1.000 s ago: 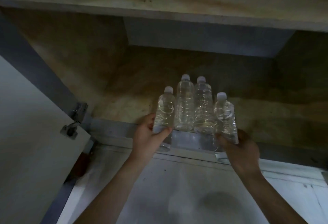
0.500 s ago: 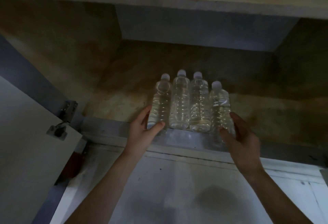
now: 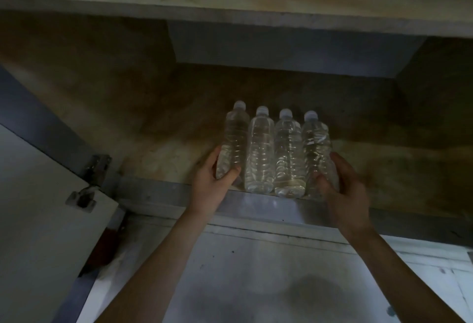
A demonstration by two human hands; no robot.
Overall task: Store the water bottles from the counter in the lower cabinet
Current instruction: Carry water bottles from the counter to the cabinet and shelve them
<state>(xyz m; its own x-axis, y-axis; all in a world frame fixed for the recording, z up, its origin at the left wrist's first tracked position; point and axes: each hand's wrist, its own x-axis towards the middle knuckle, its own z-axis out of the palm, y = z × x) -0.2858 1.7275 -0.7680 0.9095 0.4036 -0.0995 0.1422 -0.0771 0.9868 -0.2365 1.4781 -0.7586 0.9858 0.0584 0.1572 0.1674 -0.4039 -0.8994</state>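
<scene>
Fingers (image 3: 231,173) of the left hand (image 3: 210,187) curl around the lower body of the leftmost of four clear plastic water bottles with white caps (image 3: 276,151), thumb in front and the other fingers behind it, while the right hand (image 3: 344,194) cups the rightmost bottle with its fingers (image 3: 340,162) loosely spread along the side; whether that palm presses the plastic cannot be told. All four bottles stand upright, side by side and touching, on the brown wooden floor of the lower cabinet (image 3: 153,128), just behind its grey front sill (image 3: 163,198). Left of the bottles, the white cabinet door (image 3: 38,207) hangs open on a metal hinge (image 3: 96,166). Below the sill lies a scuffed white floor (image 3: 256,271).
</scene>
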